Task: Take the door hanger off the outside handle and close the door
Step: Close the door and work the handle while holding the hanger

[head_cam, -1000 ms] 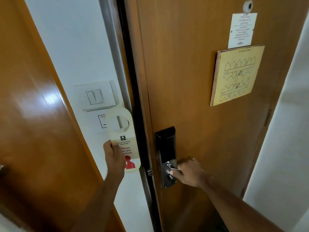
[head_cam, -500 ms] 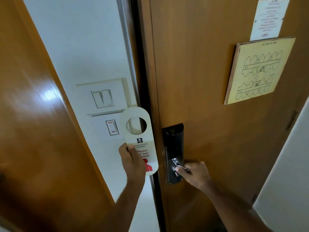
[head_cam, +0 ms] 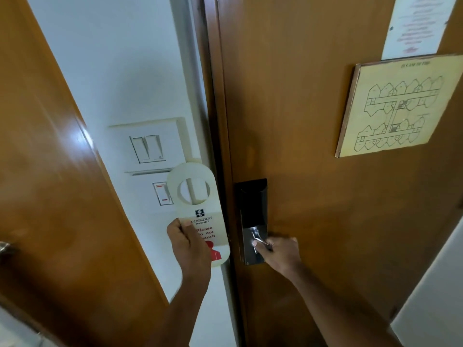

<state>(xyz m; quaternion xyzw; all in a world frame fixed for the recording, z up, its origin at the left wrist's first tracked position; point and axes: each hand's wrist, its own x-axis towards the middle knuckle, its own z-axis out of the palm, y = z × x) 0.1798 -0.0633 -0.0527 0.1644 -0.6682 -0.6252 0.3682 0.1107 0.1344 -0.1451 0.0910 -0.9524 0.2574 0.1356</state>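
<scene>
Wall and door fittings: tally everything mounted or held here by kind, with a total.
White wall switch plates: 2, upper two-rocker plate and lower red-marked plate
Papers posted on the brown wooden door: 2, white printed notice and yellow fire floor plan
Black-and-metal door lock with lever handle: 1, gripped by the right hand
Cream "Please do not disturb" door hanger: 1, held by the left hand
Total: 6

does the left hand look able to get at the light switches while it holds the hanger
Probably yes: the left hand holds the door hanger just below the light switches, with nothing between, though its fingers are taken up.
</scene>
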